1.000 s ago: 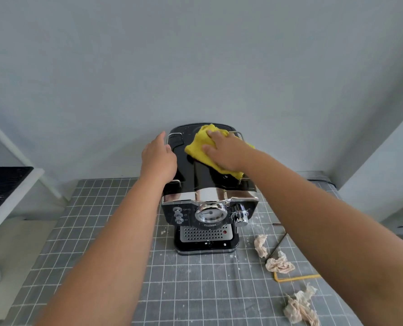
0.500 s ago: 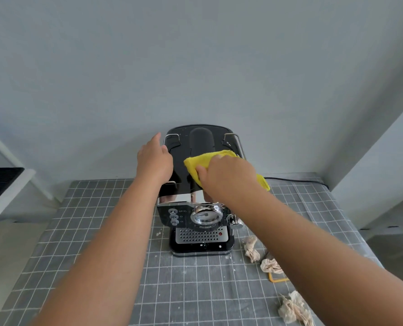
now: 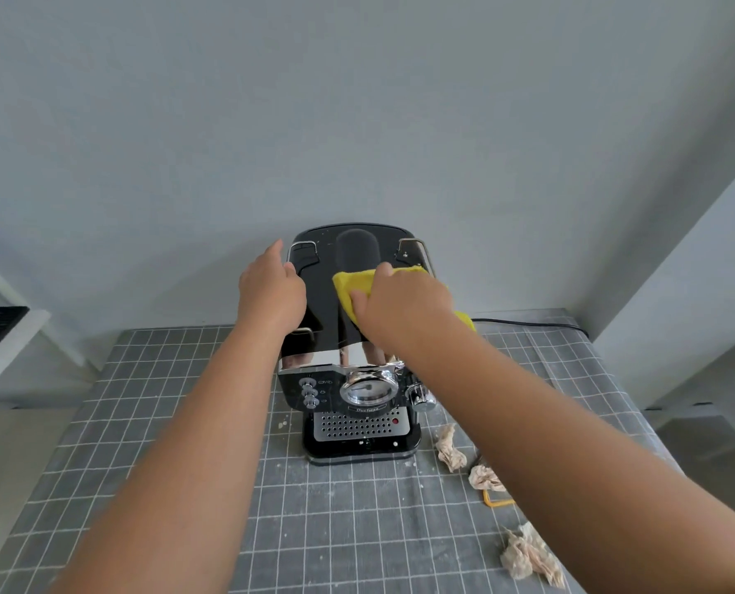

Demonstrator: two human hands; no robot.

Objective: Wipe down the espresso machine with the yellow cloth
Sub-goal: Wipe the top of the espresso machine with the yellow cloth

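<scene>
**Operator:** Head view status: espresso machine is standing upright on the grey gridded mat, back to the wall, control panel facing the camera. Yellow cloth is lying on the glossy black top, right of centre, with one corner trailing off the right edge.

**Supervisor:** Hand states?

**Operator:** Right hand is pressing down on the cloth, palm flat over it and fingers bending around its near edge, so it is gripping the fabric against the lid. Left hand is resting on the machine's left top edge beside the chrome rail; its fingers are lying relaxed and are closing on nothing.

**Supervisor:** Handling notes?

**Operator:** The cloth is looking soft and limp, so it is likely bunching under pressure; holding it under a flat palm is keeping it spread. The machine is probably heavy enough to stay put, but the polished lid looks slippery, so bracing at the left edge is advisable. The rails and the knob are looking like snag points.

**Supervisor:** Surroundings?

**Operator:** Crumpled tissues are lying on the mat to the right of the machine, near a yellow loop. A black cable is running off behind the machine to the right.

**Supervisor:** Progress?

**Operator:** Judging by position, the top is being wiped; front and sides are appearing not yet done.
</scene>
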